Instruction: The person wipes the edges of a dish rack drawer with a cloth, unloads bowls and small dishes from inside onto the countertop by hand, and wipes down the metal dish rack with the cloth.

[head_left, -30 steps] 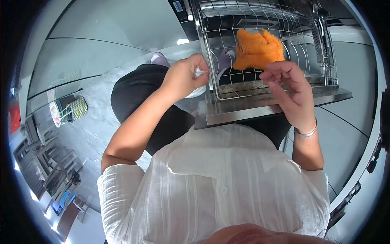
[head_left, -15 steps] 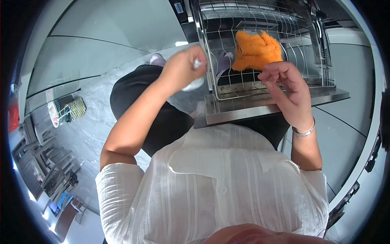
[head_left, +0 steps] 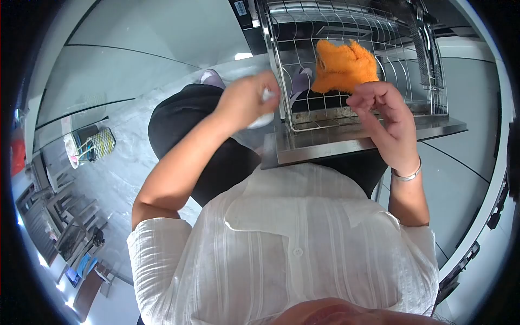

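My left hand (head_left: 249, 100) is closed around a small white object (head_left: 263, 120), left of the wire rack. Motion blurs the fingers, and I cannot make out what kind of object it is. My right hand (head_left: 387, 124) hovers over the rack's front edge, its fingers loosely curved and the thumb apart, holding nothing. Just beyond its fingertips, a fluffy orange cloth (head_left: 346, 67) lies bunched on the wire rack (head_left: 295, 70). Whether the fingertips touch the cloth I cannot tell.
The rack sits in a pulled-out drawer with a metal front (head_left: 325, 149), close against my lap. Cutlery (head_left: 425, 46) stands in a holder at its right side. A patterned bag (head_left: 101, 144) is on the floor at the left. Cabinet fronts (head_left: 157, 32) flank the drawer.
My left hand has moved slightly right and down with the white object, closer to the rack. The right hand and the orange cloth have stayed almost in place.
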`<state>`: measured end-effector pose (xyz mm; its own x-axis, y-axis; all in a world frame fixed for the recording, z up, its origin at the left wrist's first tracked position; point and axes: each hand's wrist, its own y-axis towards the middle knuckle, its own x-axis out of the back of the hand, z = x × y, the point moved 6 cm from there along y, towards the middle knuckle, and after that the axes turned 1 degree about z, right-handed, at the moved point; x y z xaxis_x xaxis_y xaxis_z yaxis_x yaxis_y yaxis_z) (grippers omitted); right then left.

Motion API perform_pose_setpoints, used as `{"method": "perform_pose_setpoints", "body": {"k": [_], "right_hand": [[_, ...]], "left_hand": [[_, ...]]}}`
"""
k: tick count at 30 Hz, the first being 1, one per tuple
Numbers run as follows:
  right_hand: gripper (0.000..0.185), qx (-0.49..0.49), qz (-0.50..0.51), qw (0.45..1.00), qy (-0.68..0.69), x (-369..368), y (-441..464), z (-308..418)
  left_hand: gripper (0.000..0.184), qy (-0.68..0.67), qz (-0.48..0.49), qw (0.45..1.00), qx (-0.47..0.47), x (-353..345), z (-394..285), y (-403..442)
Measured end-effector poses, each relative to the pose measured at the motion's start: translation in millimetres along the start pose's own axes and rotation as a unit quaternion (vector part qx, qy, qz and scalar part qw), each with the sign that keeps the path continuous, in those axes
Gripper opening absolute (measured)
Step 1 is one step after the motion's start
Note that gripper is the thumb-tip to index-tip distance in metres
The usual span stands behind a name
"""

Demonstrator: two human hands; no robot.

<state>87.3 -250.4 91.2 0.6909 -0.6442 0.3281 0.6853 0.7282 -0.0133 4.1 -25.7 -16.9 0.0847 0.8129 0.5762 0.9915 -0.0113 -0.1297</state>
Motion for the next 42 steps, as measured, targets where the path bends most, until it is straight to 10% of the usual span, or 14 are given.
{"method": "perform_pose_setpoints", "body": {"k": [42], "right_hand": [[0.032,-0.003,0.006,1.0,0.012,-2.1,-2.0,-1.9]], "left_hand": [[0.017,-0.078,0.03,0.996,0.027,-19.5,0.0,-15.8]]}}
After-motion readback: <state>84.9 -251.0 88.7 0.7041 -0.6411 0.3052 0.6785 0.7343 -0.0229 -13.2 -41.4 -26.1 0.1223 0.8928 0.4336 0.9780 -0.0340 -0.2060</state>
